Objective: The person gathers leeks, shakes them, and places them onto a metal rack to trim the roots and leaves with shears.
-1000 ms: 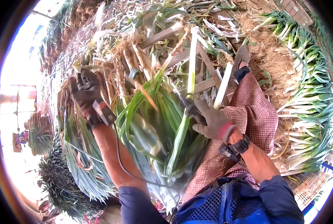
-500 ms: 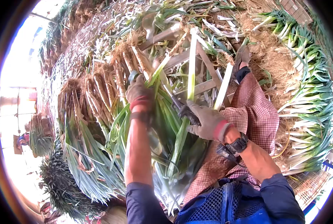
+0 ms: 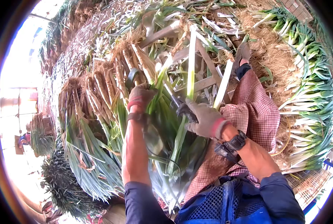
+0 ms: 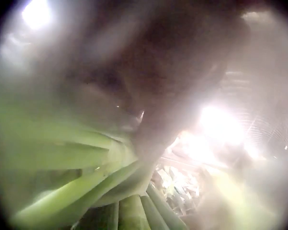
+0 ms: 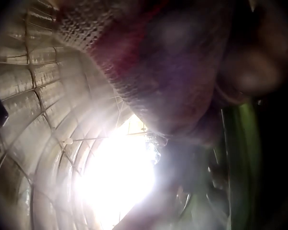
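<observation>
Here's my left hand [image 3: 141, 96] closed narrow round a leek [image 4: 120, 155], right beside the rooty bunch [image 3: 103, 87], while my right hand [image 3: 205, 120] grips the black-handled tool [image 3: 186, 111]. Those overlapping leaves could snag and drag neighbours along, and that thin tip, so near the greens, could nick one if my wrist drifts.

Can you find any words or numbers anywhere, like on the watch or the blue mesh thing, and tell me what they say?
No words, numbers, labels or signs can be read in these pictures.
Black watch above the right hand: too small to read.
Black box strapped beside it: no readable writing.
Blue mesh garment: no writing shows.
</observation>
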The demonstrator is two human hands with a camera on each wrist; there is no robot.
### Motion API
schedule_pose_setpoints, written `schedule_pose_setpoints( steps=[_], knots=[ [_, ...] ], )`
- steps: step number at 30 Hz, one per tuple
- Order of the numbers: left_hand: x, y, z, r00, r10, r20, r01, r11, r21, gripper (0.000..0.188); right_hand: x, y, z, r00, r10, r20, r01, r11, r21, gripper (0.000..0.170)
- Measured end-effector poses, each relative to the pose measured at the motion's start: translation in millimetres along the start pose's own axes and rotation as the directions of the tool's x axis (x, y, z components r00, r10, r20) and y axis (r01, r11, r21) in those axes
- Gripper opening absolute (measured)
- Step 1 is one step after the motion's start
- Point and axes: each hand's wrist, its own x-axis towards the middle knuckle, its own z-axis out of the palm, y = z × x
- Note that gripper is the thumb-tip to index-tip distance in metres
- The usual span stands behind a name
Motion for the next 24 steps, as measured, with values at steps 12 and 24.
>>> schedule_pose_setpoints(
  steps=[12, 24],
  knots=[
    [-7, -7, 12, 0.999, -0.048, 0.015, 0.05, 0.982, -0.185, 0.029, 59, -5, -45, 0.958, 0.238, -0.161, -0.226, 0.97, 0.092, 0.082],
    [-32, 15, 7, 0.993, -0.106, 0.059, 0.115, 0.977, -0.179, 0.033, 125, 46, -85, 0.95, 0.176, -0.259, -0.178, 0.984, 0.016, 0.072]
  ],
)
